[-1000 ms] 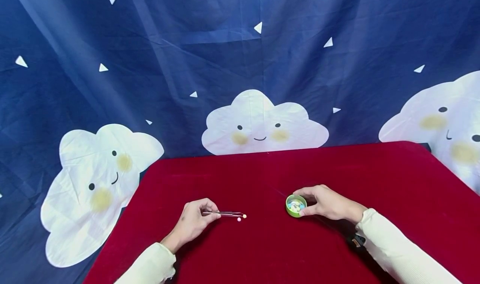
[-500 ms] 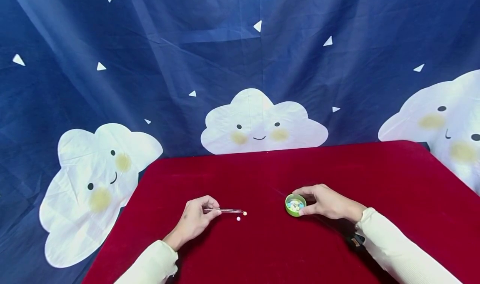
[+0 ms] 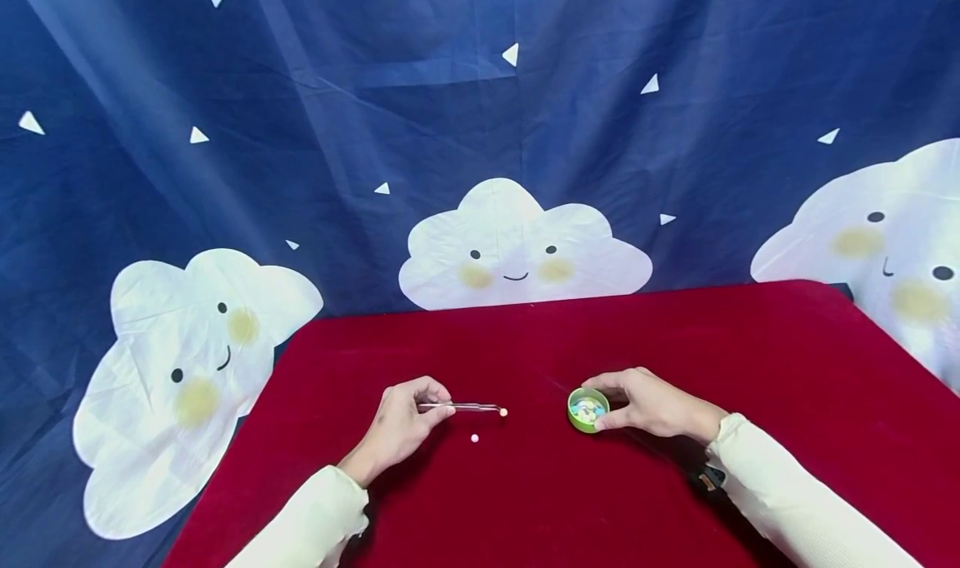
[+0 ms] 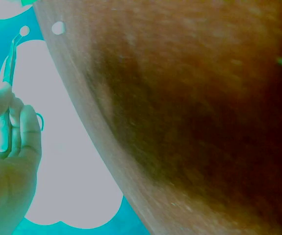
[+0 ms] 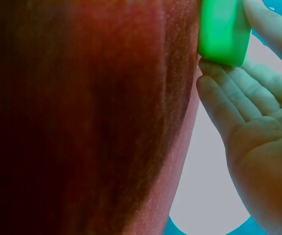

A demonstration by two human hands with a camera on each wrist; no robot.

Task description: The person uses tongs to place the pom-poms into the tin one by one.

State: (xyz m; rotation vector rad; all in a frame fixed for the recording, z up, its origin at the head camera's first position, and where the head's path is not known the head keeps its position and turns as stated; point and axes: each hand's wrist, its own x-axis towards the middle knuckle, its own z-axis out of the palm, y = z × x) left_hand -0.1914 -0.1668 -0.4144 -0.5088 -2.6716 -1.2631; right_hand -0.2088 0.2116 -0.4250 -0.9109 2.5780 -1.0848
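My left hand (image 3: 401, 426) pinches a pair of thin metal tweezers (image 3: 461, 406) between thumb and curled fingers, the tool lying nearly level and pointing toward three o'clock, raised a little above the red cloth (image 3: 525, 501). At its tips sits a small pale yellow bead (image 3: 503, 412), clamped between the two blades. From the left wrist view I see the same tweezers (image 4: 8, 63) running up from my fingers (image 4: 25, 132) with the bead (image 4: 24, 31) at the end. A second bead, pinkish-white (image 3: 475, 438), lies loose on the cloth at about seven o'clock from the held one, near it but not touching. Well to the three o'clock side of the tweezer tips, my right hand (image 3: 652, 403) grips a small round green dish (image 3: 588, 409), thumb on its near side and fingers curved round its far rim; the dish rests on the cloth and holds a little heap of mixed pale beads. The right wrist view shows the green wall of the dish (image 5: 224, 32) pressed between my fingertips. Behind the table hangs a dark blue backdrop (image 3: 300, 93) printed with smiling white clouds.
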